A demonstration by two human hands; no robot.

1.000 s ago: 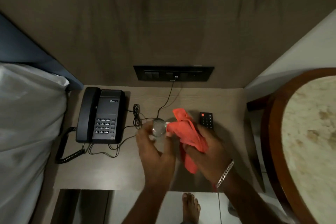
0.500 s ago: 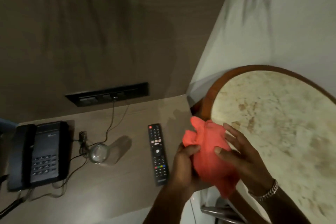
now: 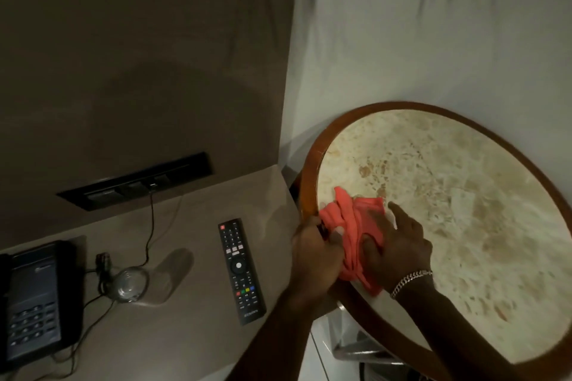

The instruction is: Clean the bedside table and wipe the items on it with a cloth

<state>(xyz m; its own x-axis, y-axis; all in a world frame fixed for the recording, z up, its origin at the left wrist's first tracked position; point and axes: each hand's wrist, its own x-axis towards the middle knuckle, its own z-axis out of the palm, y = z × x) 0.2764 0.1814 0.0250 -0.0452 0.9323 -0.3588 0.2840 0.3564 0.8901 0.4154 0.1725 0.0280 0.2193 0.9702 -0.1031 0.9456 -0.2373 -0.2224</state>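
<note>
An orange cloth (image 3: 356,223) lies bunched at the left edge of a round marble-topped table (image 3: 464,195) with a wooden rim. My left hand (image 3: 315,254) grips the cloth's left side at the rim. My right hand (image 3: 399,244), with a bracelet on its wrist, presses on the cloth's right part, fingers spread. To the left, the bedside table (image 3: 192,325) carries a black remote (image 3: 241,269), a clear glass (image 3: 128,283) and a black telephone (image 3: 34,300).
A black switch panel (image 3: 136,181) sits on the brown wall behind the bedside table, with a thin cable (image 3: 150,226) running down to the glass area. The white wall stands behind the round table. A metal frame (image 3: 356,353) shows below its rim.
The glass was set down on the bedside table. Both hands carried the cloth to the right and lowered it onto the round table's edge; the view swung right.
</note>
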